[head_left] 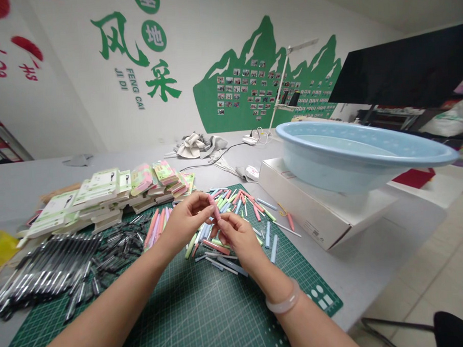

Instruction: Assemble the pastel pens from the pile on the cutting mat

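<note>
Both my hands meet over a green cutting mat. My left hand and my right hand are both closed on one pink pen barrel, pinched between their fingertips and held a little above the mat. A loose pile of pastel pen barrels in pink, green and blue lies just beyond and under the hands. A pale bracelet sits on my right wrist.
Black pen refills and caps lie in rows at the left. Stacked pen cards sit behind them. A light blue basin rests on a white box at the right. Cloth and cables lie farther back.
</note>
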Demonstrator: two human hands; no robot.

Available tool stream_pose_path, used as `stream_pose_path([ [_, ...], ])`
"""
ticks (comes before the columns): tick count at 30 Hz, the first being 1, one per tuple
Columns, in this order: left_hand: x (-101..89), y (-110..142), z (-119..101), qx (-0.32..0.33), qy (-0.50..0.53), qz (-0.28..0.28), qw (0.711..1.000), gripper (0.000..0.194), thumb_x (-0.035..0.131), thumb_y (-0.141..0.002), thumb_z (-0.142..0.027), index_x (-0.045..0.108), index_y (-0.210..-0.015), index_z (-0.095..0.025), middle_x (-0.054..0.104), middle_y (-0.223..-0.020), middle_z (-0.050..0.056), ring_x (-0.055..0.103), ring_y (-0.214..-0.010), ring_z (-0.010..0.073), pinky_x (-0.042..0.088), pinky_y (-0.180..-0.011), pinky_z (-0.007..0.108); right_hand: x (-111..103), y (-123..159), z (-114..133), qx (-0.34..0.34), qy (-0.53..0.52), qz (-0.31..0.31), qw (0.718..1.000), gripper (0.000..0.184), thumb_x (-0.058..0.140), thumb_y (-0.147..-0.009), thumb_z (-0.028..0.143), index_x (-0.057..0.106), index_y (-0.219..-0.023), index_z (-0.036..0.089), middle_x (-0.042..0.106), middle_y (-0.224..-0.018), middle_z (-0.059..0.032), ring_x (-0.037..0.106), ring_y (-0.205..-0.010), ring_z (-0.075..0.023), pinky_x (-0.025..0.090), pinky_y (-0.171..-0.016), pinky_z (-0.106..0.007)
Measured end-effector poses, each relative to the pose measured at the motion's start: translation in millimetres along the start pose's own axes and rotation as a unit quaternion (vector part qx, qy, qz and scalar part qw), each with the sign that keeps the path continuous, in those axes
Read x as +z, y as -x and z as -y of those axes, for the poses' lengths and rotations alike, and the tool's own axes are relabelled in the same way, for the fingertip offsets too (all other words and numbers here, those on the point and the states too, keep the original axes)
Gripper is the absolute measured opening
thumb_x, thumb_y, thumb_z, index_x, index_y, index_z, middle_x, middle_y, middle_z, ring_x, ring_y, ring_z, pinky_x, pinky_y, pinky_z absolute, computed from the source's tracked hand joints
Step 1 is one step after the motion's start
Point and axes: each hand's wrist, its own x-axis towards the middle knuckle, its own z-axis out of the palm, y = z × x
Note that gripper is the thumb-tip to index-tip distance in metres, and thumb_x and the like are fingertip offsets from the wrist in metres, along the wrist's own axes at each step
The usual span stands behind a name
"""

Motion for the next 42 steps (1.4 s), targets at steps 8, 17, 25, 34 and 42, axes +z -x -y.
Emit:
stream_pose_path([
  [8,-1.5,1,-1,0.012,-0.009,0.005,1.000,0.010,0.056,-0.083,-0.025,0.055,-0.087,-0.016,0.064,-0.081,0.003,0.061,-0.075,0.0157,0.048,-0.065,0.027,3,2,2,-0.002,-0.024,0.002,1.000,0.016,0.060,-0.080,0.029,0.052,-0.091,0.020,0.065,-0.067,0.0013,0.042,-0.048,-0.0085,0.030,-0.049,-0.021],
  [17,-2.8,4,4,0.038,-0.050,0.003,0.998,0.011,0.056,-0.083,-0.026,0.055,-0.088,-0.016,0.061,-0.082,0.003,0.059,-0.078,0.0163,0.047,-0.071,0.028,3,3,0,-0.013,-0.026,-0.032,0.999,0.021,0.069,-0.072,0.023,0.049,-0.078,0.019,0.064,-0.066,0.0019,0.048,-0.052,-0.0093,0.035,-0.051,-0.021],
  [25,-5.8,4,8,0.021,0.038,0.039,0.998,0.010,0.058,-0.082,-0.026,0.057,-0.084,-0.016,0.062,-0.081,0.003,0.057,-0.075,0.0148,0.044,-0.066,0.025,5,5,-6,0.028,-0.092,0.002,0.995,0.017,0.062,-0.079,0.031,0.056,-0.086,0.017,0.067,-0.069,-0.0025,0.053,-0.053,-0.0103,0.038,-0.049,-0.020],
  [34,4.5,2,16,0.001,0.090,-0.046,0.995,0.020,0.072,-0.069,-0.023,0.055,-0.080,-0.018,0.056,-0.076,-0.002,0.055,-0.071,0.0121,0.043,-0.066,0.023,9,5,-5,0.032,-0.089,-0.033,0.995,0.021,0.070,-0.073,0.030,0.052,-0.075,0.020,0.065,-0.065,0.0016,0.053,-0.055,-0.0107,0.043,-0.055,-0.023],
  [42,-0.5,4,15,-0.058,0.150,0.031,0.987,0.036,0.068,-0.075,-0.027,0.055,-0.107,-0.019,0.066,-0.097,0.008,0.060,-0.094,0.0218,0.046,-0.082,0.034,9,5,-8,0.030,-0.157,0.004,0.987,0.018,0.066,-0.077,0.030,0.054,-0.080,0.017,0.067,-0.068,-0.0026,0.053,-0.052,-0.0096,0.040,-0.051,-0.022],
])
